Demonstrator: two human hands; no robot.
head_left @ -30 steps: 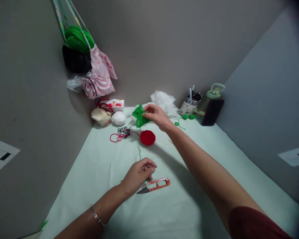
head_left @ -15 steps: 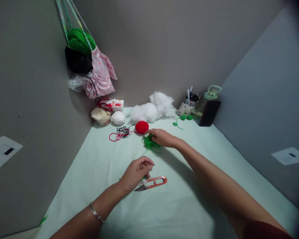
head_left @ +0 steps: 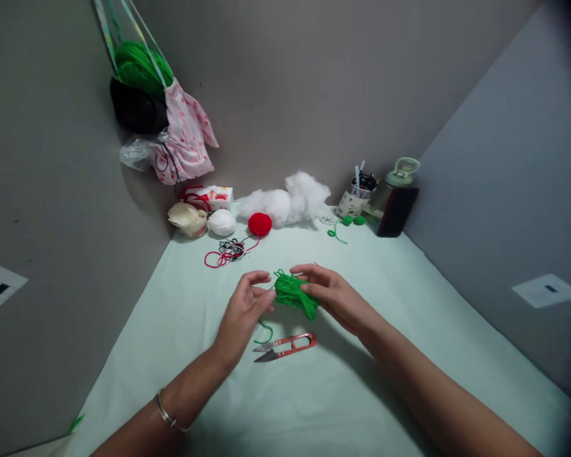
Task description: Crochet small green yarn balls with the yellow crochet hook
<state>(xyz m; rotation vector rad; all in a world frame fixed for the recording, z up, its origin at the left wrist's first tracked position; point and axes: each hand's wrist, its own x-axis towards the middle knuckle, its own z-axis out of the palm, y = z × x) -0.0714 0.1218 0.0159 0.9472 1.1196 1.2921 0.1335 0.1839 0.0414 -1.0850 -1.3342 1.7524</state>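
Green yarn hank (head_left: 295,296) and right hand (head_left: 337,293) have come back toward the person, and now sit between the two hands, above the thread snips (head_left: 292,344); half a second ago they were farther out, next to the red yarn ball (head_left: 259,225). That ball now rests farther back, just in front of the white fibre stuffing (head_left: 276,204), while the left hand (head_left: 242,314) has shifted off the snips, leaving both blades bare.

The right thumb and fingers grasp the hank from its right side. The left fingers are curved toward its left end; whether they pinch a strand there, I cannot tell.

Loose loops stick out at the hank's top, so the likeliest trouble is a snarl: if the right grip slackens or one strand is pulled too hard, the coils could slide over each other and knot. A loose green tail (head_left: 266,333) curls down close to the parted blades, and could hook on a tip and get nicked or drag the snips along. Those blades point toward the left wrist, so a careless sweep of that arm might meet them. Farther back, a tangle of black, white and red yarn (head_left: 233,249) could catch a stray end if the hank swings out that way.
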